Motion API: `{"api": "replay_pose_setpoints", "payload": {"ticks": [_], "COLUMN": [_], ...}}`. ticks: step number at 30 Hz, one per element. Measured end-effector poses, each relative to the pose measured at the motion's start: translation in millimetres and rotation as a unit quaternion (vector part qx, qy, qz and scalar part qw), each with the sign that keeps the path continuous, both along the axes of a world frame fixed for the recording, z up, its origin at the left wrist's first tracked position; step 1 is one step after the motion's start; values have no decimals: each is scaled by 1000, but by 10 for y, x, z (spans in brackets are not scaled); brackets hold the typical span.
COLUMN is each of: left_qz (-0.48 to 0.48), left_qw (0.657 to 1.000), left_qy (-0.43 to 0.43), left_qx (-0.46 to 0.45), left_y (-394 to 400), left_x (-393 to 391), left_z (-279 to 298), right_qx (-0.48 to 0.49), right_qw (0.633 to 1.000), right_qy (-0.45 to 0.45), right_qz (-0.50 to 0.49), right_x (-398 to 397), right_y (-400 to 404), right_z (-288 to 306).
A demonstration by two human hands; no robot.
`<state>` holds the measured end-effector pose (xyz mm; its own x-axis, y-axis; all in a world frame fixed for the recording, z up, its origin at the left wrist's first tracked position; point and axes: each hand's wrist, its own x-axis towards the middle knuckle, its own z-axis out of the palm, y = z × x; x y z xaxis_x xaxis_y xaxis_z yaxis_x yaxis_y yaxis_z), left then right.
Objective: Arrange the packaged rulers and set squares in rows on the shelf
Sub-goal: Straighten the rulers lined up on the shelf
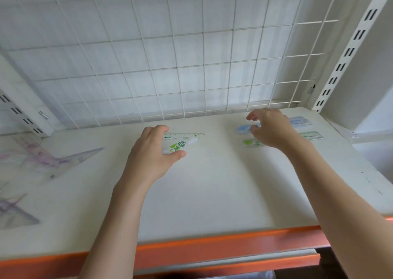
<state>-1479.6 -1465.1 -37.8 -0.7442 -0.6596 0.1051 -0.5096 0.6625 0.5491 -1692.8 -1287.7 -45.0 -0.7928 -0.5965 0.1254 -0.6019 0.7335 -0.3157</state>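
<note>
My left hand grips a clear packaged ruler set with green print at its left end, thumb below and fingers above, low over the white shelf. My right hand hovers with loosely spread fingers over two packs lying at the back right: a blue ruler pack and a green ruler pack. The hand and wrist cover their middles; their right ends, blue and green, show past the wrist.
Clear set squares with pink and purple print lie at the shelf's left, another nearer the front left. A white wire grid backs the shelf. Slotted uprights stand at the right. The front edge is orange.
</note>
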Motion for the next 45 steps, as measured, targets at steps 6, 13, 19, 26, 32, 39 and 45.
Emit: {"api": "replay_pose_setpoints", "payload": {"ticks": [6, 13, 19, 26, 32, 39, 45], "left_qz": [10, -15, -79, -110, -133, -134, -142], "left_qw": [1000, 998, 991, 989, 989, 986, 975], "left_qy": [0, 33, 58, 35, 22, -101, -138], "left_qx": [20, 45, 93, 98, 60, -3, -103], "left_y": [-250, -323, -302, -438, -434, -486, -237], "left_x": [282, 296, 226, 47, -453, -721, -582], "left_z": [-37, -62, -40, -30, -57, -81, -71], "right_qx": [129, 161, 150, 143, 86, 61, 45], "right_qw": [992, 986, 988, 989, 996, 998, 998], "right_qy": [-12, -27, -34, -36, -15, -20, -28], "right_qz": [14, 20, 8, 3, 7, 28, 39], "right_x": [-35, -123, -145, -124, 52, 281, 393], "right_y": [-73, -121, -136, -160, -227, -237, -330], "right_z": [63, 103, 83, 94, 102, 55, 34]}}
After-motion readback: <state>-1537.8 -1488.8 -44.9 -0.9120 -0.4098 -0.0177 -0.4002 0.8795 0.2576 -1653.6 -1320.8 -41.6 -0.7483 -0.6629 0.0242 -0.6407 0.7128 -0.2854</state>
